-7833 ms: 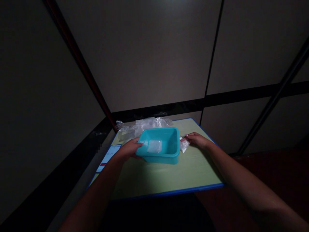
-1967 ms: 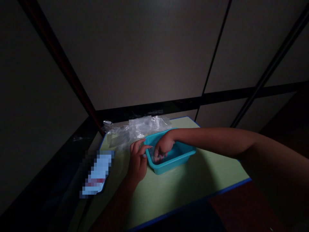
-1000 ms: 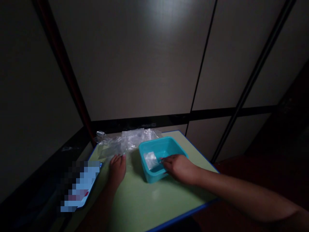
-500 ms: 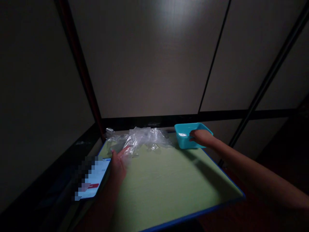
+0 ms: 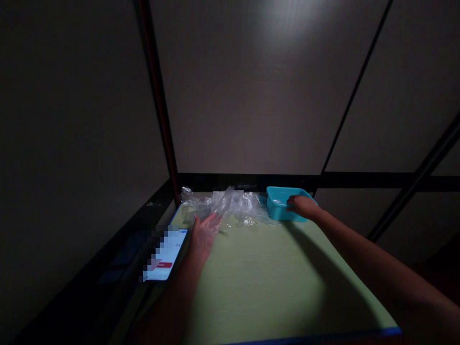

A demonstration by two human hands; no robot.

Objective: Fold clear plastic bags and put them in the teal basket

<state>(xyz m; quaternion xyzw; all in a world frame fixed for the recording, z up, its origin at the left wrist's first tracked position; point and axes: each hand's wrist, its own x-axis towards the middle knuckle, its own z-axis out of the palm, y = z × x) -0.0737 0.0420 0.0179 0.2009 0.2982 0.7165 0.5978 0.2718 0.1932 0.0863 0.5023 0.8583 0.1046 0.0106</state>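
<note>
My right hand [image 5: 304, 206] is closed over the near rim of a turquoise plastic tub [image 5: 278, 211], which sits at the far right of the table. Some fingertips are hidden in the dim light. Thin clear plastic bags [image 5: 242, 203] lie crumpled along the table's back edge. Against their near left side is my left hand [image 5: 203, 235], its thumb apart from the stretched fingers. Clear film lies over part of those fingers and rises beside them.
A phone with a lit screen [image 5: 167, 254] lies left of my left forearm, partly blurred out. The table [image 5: 258, 273] has a pale green top and blue edging. Behind it rise large cabinet panels [image 5: 244, 96] with dark strips. The room is dim.
The view has turned to the left, so everything sits further right in it. Beside my left hand the clear film now stands up higher. My right hand stays at the tub.
</note>
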